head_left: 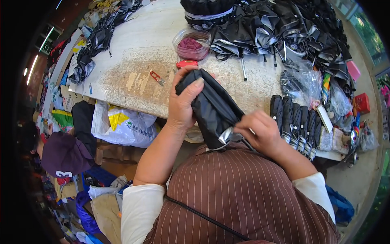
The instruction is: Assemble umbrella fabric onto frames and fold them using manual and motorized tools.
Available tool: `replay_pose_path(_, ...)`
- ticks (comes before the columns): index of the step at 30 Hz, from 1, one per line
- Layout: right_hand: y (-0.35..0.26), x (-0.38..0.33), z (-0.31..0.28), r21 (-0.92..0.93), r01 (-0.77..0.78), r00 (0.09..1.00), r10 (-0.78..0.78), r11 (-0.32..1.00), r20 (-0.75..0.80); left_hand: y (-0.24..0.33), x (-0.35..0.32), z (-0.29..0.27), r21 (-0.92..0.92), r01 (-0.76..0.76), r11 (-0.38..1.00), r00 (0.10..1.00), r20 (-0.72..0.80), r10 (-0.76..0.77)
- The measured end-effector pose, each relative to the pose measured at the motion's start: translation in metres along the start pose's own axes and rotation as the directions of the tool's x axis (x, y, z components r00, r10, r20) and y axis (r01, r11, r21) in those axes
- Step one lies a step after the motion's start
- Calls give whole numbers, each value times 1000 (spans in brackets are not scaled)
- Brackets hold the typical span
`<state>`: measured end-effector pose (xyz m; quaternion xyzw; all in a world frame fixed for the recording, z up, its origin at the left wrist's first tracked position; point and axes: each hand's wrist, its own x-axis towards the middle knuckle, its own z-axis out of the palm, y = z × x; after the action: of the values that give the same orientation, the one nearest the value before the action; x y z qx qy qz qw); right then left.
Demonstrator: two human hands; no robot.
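A partly folded black umbrella [213,107] with silver lining is held up before my apron, tilted over the table's near edge. My left hand [187,95] wraps round its upper end, thumb pressed on the black cloth. At the lower end, my right hand [260,130] pinches the cloth's edge beside a patch of silver lining [226,135]; this hand is slightly blurred. Just beyond my left hand lies a red-handled tool [187,64], partly hidden. Small red thread snips [157,78] rest on the worn tabletop to the left.
The white table [134,49] carries a clear tub of pinkish-red bits [193,44]. Black umbrellas [264,30] are heaped at the back right. Several folded umbrellas [296,122] lie in a row at right, near plastic bags [304,85]. A white sack [122,126] sits below the table's left edge.
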<state>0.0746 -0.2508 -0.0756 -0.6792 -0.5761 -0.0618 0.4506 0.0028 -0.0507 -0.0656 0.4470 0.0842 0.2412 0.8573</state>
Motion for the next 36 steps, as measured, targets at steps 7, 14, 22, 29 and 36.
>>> replay_pose_path(7,0,-7,-8,-34,60,998,-59,998,14,-6,6,-18,-16,-8,1000,980,-200,5)
replay_pose_path(14,4,9,16,-41,220,971,-215,975,102,-5,6,-10,21,-71,997,975,-210,74)
replay_pose_path(22,-3,52,-42,253,-68,998,68,965,8,32,4,23,61,-238,969,944,249,216)
replay_pose_path(29,0,60,-19,554,-517,799,137,653,586,61,-8,87,-99,-303,948,624,731,275)
replay_pose_path(36,9,60,-9,579,-771,632,209,264,746,42,14,55,-225,-56,973,915,378,140)
